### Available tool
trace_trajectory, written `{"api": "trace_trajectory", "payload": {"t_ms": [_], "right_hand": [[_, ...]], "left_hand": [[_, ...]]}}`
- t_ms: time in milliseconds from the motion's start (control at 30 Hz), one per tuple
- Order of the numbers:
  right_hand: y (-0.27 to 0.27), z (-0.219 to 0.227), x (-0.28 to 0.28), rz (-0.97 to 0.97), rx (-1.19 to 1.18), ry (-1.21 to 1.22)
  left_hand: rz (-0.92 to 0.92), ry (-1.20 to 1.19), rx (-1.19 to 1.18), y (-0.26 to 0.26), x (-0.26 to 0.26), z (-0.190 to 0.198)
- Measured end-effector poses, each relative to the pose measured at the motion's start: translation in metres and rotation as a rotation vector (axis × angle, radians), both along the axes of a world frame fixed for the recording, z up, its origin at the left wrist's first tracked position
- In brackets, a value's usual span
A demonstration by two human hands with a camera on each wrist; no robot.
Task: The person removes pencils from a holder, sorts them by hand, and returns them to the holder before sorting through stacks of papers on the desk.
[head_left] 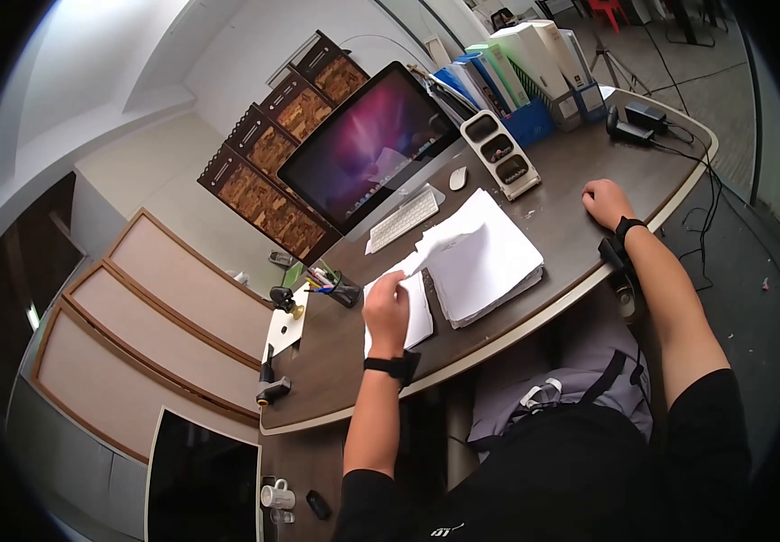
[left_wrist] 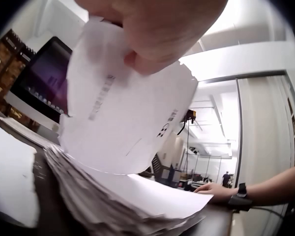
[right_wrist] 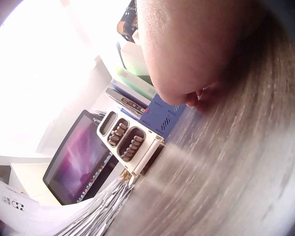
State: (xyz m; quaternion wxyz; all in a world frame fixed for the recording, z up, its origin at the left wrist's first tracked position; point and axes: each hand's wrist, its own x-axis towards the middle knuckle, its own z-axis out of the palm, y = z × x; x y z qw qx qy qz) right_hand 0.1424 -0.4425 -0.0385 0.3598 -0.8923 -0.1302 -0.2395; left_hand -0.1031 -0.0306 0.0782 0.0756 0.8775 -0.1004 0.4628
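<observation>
pens (head_left: 327,273) stand in a black mesh cup (head_left: 347,292), at ten o'clock from the person's left hand (head_left: 385,316). i can see that hand's grip pinching one edge of a white sheet (left_wrist: 123,113). a low paper pile (head_left: 420,316) lies by the hand on the desk (head_left: 566,199); at two o'clock sits a thick stack (head_left: 498,271), the sheet curving above it. from the stack, the keyboard (head_left: 405,219) lies at ten, the mouse (head_left: 458,178) at eleven. at its two o'clock the right hand (head_left: 605,204) rests on the desk, grip idle, loosely curled.
</observation>
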Motion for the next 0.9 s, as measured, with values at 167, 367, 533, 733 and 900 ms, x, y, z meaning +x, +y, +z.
{"api": "trace_trajectory", "payload": {"t_ms": [167,367,533,733,900], "right_hand": [[0.0,0.001,-0.004,-0.003,0.029,0.001],[0.0,0.006,-0.005,-0.011,0.0,0.034],[-0.001,0.003,-0.002,0.016,0.002,0.014],[0.007,-0.005,-0.004,0.12,0.342,0.062],[0.064,0.034,-0.087,0.495,0.628,0.558]], "left_hand": [[0.115,-0.16,0.287,0.055,-0.037,-0.001],[0.298,0.377,0.142,0.107,-0.066,-0.056],[0.262,0.528,-0.061,0.112,-0.071,-0.067],[0.198,0.637,-0.201,0.123,-0.073,-0.069],[0.21,0.681,-0.237,0.124,-0.077,-0.071]]}}
